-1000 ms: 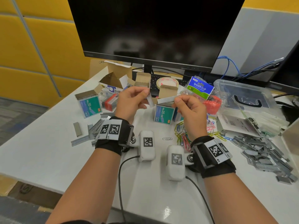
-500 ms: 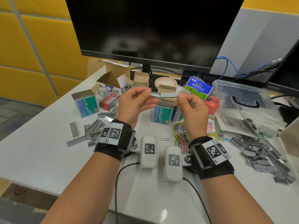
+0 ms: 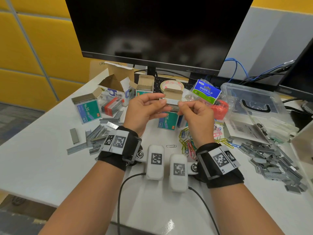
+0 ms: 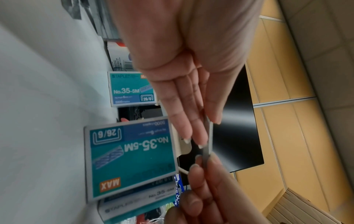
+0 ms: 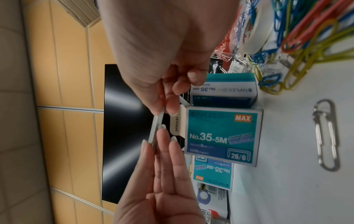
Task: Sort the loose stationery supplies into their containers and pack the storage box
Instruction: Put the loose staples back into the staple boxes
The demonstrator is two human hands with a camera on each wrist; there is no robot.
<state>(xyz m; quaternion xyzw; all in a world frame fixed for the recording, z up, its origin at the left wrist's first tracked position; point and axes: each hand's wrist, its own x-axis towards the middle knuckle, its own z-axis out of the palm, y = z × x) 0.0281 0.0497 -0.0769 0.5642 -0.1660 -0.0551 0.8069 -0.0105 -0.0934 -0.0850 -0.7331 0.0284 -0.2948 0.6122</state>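
A silver staple strip point(image 3: 171, 101) is held level between my two hands, just above the open flap of a teal staple box point(image 3: 167, 122) standing on the white table. My left hand point(image 3: 161, 103) pinches the strip's left end between thumb and nearly straight fingers point(image 4: 184, 121). My right hand point(image 3: 180, 108) pinches the other end with thumb and forefinger. The left wrist view shows the strip point(image 4: 209, 136) edge-on beside the box point(image 4: 132, 157). In the right wrist view the strip point(image 5: 156, 128) sits left of the box point(image 5: 220, 134).
Loose staple strips lie in a left pile point(image 3: 94, 138) and a bigger right pile point(image 3: 274, 160). Coloured paper clips point(image 3: 188, 143) lie by my right wrist. A clear storage box point(image 3: 254, 102), binder clip bag point(image 3: 206, 92), tape roll point(image 3: 171, 84), second teal box point(image 3: 88, 109) and monitor point(image 3: 159, 31) ring the work area.
My left hand carried a short staple piece right to meet the strip in my right hand. Both hands have closed in and now pinch one strip together.
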